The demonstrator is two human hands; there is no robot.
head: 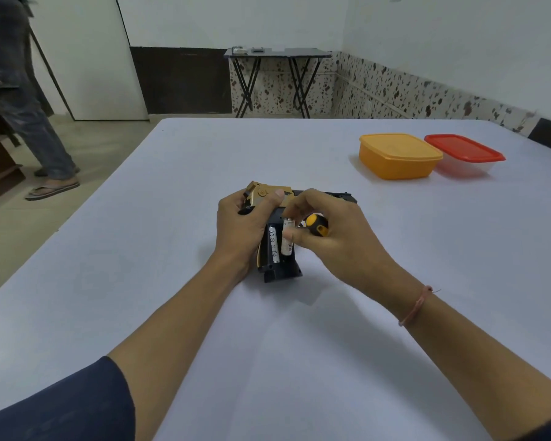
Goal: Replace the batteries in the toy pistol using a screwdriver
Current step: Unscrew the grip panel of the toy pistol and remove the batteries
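Note:
A black and gold toy pistol (269, 192) lies on its side in the middle of the white table (299, 313), grip pointing toward me. My left hand (240, 227) grips its rear end. The grip's battery bay is uncovered and one white battery (273, 245) lies in the left slot. My right hand (328, 230) pinches a second white battery (288, 240) with thumb and forefinger, tilted in the right slot. The same hand holds a screwdriver with a yellow and black handle (317, 225) tucked under its fingers. The screwdriver's blade is hidden.
An orange lidded box (398, 155) and a clear box with a red lid (465, 154) stand at the far right of the table. A person in sandals (29, 122) stands on the floor at far left. A folding table (277, 54) is against the back wall.

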